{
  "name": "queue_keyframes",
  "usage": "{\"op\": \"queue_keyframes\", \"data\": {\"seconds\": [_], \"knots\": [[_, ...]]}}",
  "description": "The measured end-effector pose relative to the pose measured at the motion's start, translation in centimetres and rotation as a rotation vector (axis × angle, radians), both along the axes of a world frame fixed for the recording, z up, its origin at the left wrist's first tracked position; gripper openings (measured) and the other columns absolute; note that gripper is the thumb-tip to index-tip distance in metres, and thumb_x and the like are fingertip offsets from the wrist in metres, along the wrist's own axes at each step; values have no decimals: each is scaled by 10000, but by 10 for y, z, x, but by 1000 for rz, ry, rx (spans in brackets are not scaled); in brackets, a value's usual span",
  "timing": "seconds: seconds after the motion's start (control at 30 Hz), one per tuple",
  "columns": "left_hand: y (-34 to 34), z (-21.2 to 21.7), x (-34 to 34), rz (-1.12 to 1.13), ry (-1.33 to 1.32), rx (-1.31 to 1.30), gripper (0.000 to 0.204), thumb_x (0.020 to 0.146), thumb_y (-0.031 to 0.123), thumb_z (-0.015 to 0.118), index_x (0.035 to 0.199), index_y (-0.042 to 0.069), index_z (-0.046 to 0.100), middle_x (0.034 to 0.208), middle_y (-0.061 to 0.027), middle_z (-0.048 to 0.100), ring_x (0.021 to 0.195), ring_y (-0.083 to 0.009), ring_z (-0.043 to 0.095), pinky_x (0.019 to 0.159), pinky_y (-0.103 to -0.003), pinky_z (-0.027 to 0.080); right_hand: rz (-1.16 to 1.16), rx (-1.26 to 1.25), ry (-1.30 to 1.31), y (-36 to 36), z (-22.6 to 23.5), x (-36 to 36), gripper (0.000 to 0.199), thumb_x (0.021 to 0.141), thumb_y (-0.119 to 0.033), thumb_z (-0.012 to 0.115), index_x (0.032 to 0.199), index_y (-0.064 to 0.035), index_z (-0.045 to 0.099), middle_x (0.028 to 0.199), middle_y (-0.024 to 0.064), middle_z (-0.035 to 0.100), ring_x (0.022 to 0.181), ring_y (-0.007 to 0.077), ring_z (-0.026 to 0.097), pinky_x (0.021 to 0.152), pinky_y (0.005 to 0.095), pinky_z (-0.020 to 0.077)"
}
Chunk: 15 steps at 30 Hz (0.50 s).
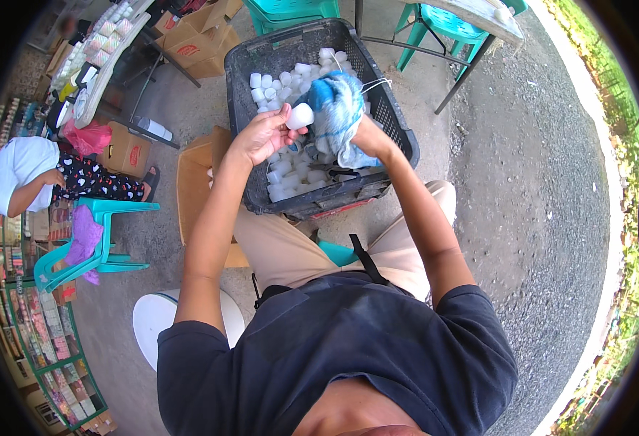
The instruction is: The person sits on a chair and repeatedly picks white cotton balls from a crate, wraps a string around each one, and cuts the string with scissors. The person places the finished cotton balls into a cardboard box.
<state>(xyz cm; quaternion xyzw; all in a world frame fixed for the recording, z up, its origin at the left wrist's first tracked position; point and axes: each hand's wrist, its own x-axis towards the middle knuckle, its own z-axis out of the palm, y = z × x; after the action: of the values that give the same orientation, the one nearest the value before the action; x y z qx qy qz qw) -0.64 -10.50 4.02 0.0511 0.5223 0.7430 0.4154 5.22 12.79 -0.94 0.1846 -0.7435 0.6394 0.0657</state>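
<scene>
Pinched in the fingers of my left hand (261, 136) is a small white cylinder with a rounded end (300, 117); whether it is a jar, a cup or a candle I cannot tell. My right hand (370, 139) grips a blue and white cloth (336, 105), bunched up close beside that cylinder. The cloth hides most of the right fingers. Both hands are above a black plastic crate (403, 129) in front of my knees. Inside it lie many loose white cylinders (284, 89) of the same kind, partly covered by the cloth and hands.
An open cardboard box (192, 178) stands left of the crate, with more boxes (199, 43) behind. A person (25, 174) is at the left by a teal chair (101, 232). Tables (479, 18) stand at far right and far left. A white round lid-like object (156, 330) is beside me.
</scene>
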Motion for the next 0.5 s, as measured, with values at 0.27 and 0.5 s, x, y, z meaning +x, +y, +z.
{"op": "queue_keyframes", "data": {"seconds": [0.27,0.5], "knots": [[37,-17,36,202,442,-2,239,955,257,579,1077,70,494,846,-2,552,706,-74,496,636,-224,423,-171,-633,-115,-39,3,22,308,825,-101,672,1109,-27,579,1012,46,621,895,129,585,768,300,500],[41,-3,56,213,605,168,244,968,253,548,1111,62,495,944,-22,556,778,-98,507,713,-248,434,-102,-894,-155,-43,33,28,252,870,-165,662,1071,-31,591,941,56,640,797,147,633,667,266,526]]}}
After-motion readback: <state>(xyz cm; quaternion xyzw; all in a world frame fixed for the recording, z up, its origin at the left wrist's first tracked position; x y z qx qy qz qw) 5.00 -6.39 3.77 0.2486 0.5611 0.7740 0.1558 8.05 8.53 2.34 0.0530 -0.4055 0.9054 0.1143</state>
